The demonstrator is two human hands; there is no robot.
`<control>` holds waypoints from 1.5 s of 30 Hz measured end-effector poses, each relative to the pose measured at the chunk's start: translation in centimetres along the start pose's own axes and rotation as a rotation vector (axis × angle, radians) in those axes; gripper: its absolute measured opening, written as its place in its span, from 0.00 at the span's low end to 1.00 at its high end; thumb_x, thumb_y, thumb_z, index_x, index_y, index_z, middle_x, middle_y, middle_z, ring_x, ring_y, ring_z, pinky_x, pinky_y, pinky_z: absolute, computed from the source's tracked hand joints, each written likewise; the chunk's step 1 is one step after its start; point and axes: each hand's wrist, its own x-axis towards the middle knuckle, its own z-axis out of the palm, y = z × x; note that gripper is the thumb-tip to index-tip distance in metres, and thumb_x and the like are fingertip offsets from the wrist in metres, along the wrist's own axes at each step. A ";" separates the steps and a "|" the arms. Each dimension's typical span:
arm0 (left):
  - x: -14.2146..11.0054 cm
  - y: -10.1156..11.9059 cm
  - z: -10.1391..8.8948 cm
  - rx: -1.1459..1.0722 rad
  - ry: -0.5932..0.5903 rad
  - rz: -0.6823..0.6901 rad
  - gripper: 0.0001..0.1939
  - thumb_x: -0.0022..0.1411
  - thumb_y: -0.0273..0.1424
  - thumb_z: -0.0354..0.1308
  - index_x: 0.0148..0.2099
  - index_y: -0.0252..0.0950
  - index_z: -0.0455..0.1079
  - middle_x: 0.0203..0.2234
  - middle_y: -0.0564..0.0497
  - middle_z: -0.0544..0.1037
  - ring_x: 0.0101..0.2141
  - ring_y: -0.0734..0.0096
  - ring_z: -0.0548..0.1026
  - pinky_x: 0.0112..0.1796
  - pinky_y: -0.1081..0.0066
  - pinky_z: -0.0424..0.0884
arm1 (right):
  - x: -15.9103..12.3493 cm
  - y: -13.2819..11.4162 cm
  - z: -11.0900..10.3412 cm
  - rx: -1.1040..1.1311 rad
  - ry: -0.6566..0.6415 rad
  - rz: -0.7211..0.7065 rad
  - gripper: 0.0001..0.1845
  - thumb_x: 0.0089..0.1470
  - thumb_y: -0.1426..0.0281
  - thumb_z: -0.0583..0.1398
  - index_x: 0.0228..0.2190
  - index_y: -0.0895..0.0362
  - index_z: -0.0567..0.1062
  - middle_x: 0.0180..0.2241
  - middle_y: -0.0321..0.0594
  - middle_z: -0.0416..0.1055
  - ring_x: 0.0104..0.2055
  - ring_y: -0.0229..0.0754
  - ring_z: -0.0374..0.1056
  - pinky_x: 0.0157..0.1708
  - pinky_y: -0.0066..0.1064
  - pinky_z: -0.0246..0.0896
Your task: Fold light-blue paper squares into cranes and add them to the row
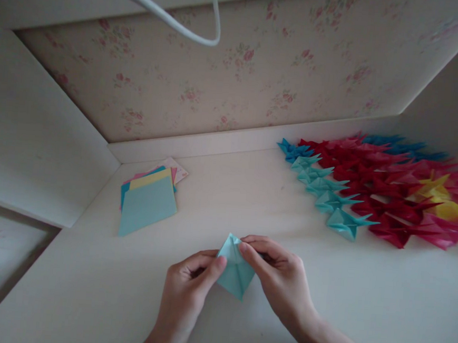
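Head view: shows near the back left corner of the counter [227, 192] a stack of paper sheets [149, 207], light turquoise uppermost. Then, well out from the back edge, shows the left hand [188, 284] pinching a folded turquoise paper [236, 275] by its left side, the right hand [282, 273] pinching its upper right. Lastly shows, toward the back right corner, rows of folded paper pieces [374, 180] in turquoise, blue, red, pink and yellow.

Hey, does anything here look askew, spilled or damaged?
Only the paper stack at the left looks askew: its edges don't line up, and a pale patterned sheet pokes out behind. Nothing looks spilled, and the folded turquoise paper shows no visible tear.
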 end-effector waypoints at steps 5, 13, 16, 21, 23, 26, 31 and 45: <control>0.0 -0.1 -0.1 -0.029 0.009 -0.006 0.13 0.58 0.40 0.65 0.39 0.36 0.83 0.36 0.46 0.85 0.37 0.60 0.80 0.38 0.70 0.75 | 0.2 0.0 -0.1 0.001 0.032 0.030 0.09 0.52 0.62 0.66 0.27 0.53 0.83 0.36 0.41 0.81 0.37 0.45 0.76 0.35 0.32 0.72; 0.0 -0.4 -0.1 -0.016 0.068 -0.001 0.11 0.56 0.38 0.67 0.26 0.36 0.80 0.35 0.46 0.85 0.35 0.64 0.80 0.35 0.74 0.74 | 0.2 -0.2 -0.1 0.003 0.039 0.063 0.11 0.51 0.61 0.67 0.22 0.54 0.82 0.35 0.43 0.81 0.36 0.45 0.77 0.32 0.30 0.72; 0.0 -0.4 -0.1 0.000 0.068 0.019 0.12 0.56 0.38 0.66 0.25 0.36 0.79 0.35 0.46 0.84 0.34 0.64 0.80 0.34 0.75 0.74 | 0.2 -0.4 -0.1 0.002 0.055 0.066 0.10 0.49 0.62 0.67 0.22 0.53 0.83 0.33 0.42 0.81 0.34 0.44 0.77 0.32 0.30 0.72; -0.3 -0.3 -0.2 0.088 0.065 0.088 0.14 0.58 0.37 0.65 0.23 0.36 0.76 0.34 0.47 0.84 0.32 0.66 0.80 0.31 0.76 0.73 | 0.2 -0.5 0.0 -0.001 0.062 0.065 0.08 0.49 0.62 0.67 0.24 0.53 0.83 0.33 0.41 0.81 0.35 0.44 0.77 0.32 0.29 0.72; -0.3 -0.3 -0.1 0.090 0.068 0.111 0.14 0.58 0.36 0.65 0.23 0.36 0.76 0.35 0.47 0.84 0.32 0.66 0.80 0.31 0.76 0.73 | 0.2 -0.3 0.1 0.012 0.063 0.073 0.08 0.48 0.62 0.68 0.24 0.53 0.83 0.34 0.41 0.82 0.36 0.44 0.77 0.34 0.29 0.73; -0.3 -0.5 0.0 0.025 0.106 0.109 0.15 0.57 0.35 0.66 0.21 0.36 0.71 0.34 0.47 0.84 0.32 0.66 0.81 0.32 0.75 0.75 | 0.3 -0.1 0.2 0.048 0.065 0.078 0.06 0.48 0.63 0.68 0.25 0.53 0.83 0.35 0.40 0.82 0.38 0.45 0.77 0.36 0.30 0.72; 0.1 -0.7 0.2 -0.027 0.159 0.080 0.12 0.54 0.34 0.68 0.24 0.35 0.71 0.30 0.48 0.84 0.30 0.69 0.81 0.31 0.76 0.76 | 0.3 0.0 0.2 0.065 0.067 0.083 0.06 0.48 0.63 0.68 0.25 0.52 0.82 0.34 0.40 0.82 0.35 0.43 0.77 0.35 0.29 0.72; -0.2 -0.3 -0.2 0.250 0.160 0.257 0.05 0.58 0.34 0.65 0.36 0.40 0.81 0.29 0.53 0.84 0.29 0.70 0.80 0.31 0.78 0.75 | 0.1 -0.1 0.2 0.083 0.065 0.096 0.05 0.48 0.63 0.69 0.27 0.51 0.83 0.32 0.38 0.82 0.34 0.43 0.77 0.34 0.29 0.72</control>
